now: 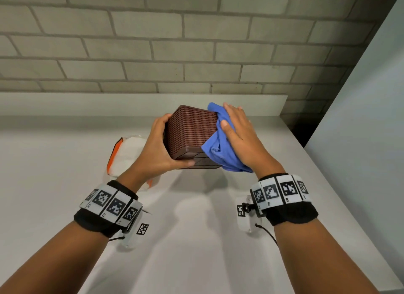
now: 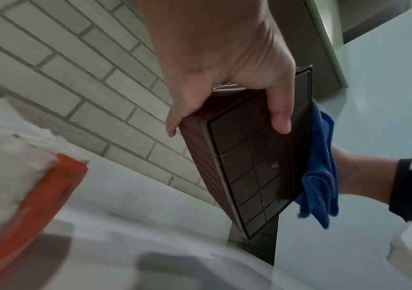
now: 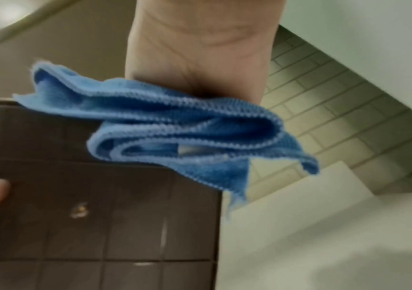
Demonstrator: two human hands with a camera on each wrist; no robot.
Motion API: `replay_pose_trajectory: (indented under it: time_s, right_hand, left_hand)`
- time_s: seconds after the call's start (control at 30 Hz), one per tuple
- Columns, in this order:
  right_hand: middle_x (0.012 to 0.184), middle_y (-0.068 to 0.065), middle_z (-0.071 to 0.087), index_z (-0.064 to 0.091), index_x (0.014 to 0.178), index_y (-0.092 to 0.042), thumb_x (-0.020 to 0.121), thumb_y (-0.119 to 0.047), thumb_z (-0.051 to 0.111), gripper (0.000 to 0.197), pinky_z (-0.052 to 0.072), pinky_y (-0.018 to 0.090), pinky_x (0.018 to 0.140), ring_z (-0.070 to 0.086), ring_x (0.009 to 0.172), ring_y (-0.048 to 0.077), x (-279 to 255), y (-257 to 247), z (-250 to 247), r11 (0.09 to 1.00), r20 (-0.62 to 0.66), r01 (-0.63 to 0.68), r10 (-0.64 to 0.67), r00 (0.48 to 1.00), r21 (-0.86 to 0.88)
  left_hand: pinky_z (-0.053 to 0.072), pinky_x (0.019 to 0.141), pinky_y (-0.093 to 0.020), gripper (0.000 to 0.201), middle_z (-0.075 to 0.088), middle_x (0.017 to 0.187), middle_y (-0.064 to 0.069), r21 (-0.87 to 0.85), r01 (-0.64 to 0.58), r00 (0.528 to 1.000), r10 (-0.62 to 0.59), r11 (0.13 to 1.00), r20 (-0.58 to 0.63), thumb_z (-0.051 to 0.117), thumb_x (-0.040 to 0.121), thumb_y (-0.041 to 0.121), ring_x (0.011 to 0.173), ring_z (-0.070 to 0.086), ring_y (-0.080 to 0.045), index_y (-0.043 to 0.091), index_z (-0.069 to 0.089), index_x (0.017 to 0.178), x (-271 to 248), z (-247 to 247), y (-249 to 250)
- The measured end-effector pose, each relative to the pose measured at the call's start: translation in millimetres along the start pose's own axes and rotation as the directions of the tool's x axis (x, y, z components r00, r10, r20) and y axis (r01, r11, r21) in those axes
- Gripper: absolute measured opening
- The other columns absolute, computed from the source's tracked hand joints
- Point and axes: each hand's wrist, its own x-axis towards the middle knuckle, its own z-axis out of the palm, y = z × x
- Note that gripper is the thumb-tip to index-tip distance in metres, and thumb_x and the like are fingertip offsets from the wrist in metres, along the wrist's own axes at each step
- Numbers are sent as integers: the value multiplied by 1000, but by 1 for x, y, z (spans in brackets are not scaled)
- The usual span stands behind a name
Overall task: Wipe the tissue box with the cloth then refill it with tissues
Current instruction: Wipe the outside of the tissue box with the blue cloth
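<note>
Head view shows my left hand [image 1: 160, 145] gripping the brown woven tissue box [image 1: 192, 131] clear of the white surface [image 1: 196, 239], tilted so its side meets the blue cloth [image 1: 220, 149]. My right hand [image 1: 242, 136] lies flat, fingers straight, pressing that cloth against the box. I judge wiping underway; the tissue pack [image 1: 126, 153] waits on the surface behind my left wrist for refilling.

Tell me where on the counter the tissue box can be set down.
Bare counter lies between the forearms, below the lifted tissue box. More is free right of the right hand, toward the pale panel. It is crowded on the left, where the tissue pack lies under the left hand.
</note>
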Motion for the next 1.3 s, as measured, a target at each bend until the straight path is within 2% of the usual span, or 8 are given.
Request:
replay_pose_trajectory:
  time_s: [0.13,0.3,0.53,0.7,0.87,1.03,1.2,1.3]
  right_hand:
    - [161,-6,5,11,151,-26,102,-36,24,52,-3,35,121,-8,149,13,2,3,4,999,16,-52,52,999,-9]
    - [161,-4,8,10,151,-23,101,-35,27,54,-6,32,119,-5,149,14,-4,-26,21,987,20,85,-83,996,-138]
    - [157,-5,23,20,149,-27,97,-45,33,57,5,38,120,11,148,14,-3,-14,17,971,-7,165,-169,986,-173]
    - [154,-6,25,25,149,-25,99,-36,37,52,23,8,107,28,135,1,4,11,1,957,28,-45,39,999,286]
    - [152,-9,33,26,147,-32,82,-56,52,74,36,29,110,42,134,9,-3,17,-8,668,114,-122,56,992,734]
    - [153,0,32,15,151,-26,46,-74,73,129,47,22,98,50,126,8,-6,13,-18,650,134,-62,-62,989,757]
    - [131,-2,46,10,150,-21,37,-61,85,142,51,12,80,61,101,-7,-2,11,-27,746,229,-39,-154,961,665]
    - [130,0,47,17,147,-24,47,-33,80,119,51,13,80,57,106,0,1,4,-27,798,230,-34,-132,964,602]
  left_hand:
    - [38,94,-2,107,37,132,5,-25,53,999,-52,998,8,82,41,43,113,40,19,33,25,131,-1,-1,-7]
    - [41,102,-26,109,39,135,-6,-50,35,999,-34,998,23,84,40,48,123,47,-13,28,28,131,1,10,-13]
    - [42,102,-27,101,37,135,-2,-124,72,997,-71,990,18,83,40,39,118,45,1,38,30,126,-3,10,-11]
    - [45,103,-34,113,37,139,3,-141,138,989,-130,980,66,86,41,36,125,44,1,28,26,137,-2,-1,-14]
    - [49,97,-35,114,48,138,-5,-303,224,974,-200,926,111,88,43,30,127,50,-20,22,31,140,-3,0,-18]
    - [55,79,-25,108,62,121,-4,-539,288,957,-261,791,129,84,43,15,109,62,-20,9,36,139,-5,4,-14]
    - [57,75,-27,96,74,103,7,-641,331,941,-293,693,169,92,35,33,97,70,-12,19,53,122,-6,6,-13]
    - [58,74,-31,115,75,102,5,-675,384,918,-342,630,203,93,29,32,96,71,-14,13,45,132,-8,7,-17]
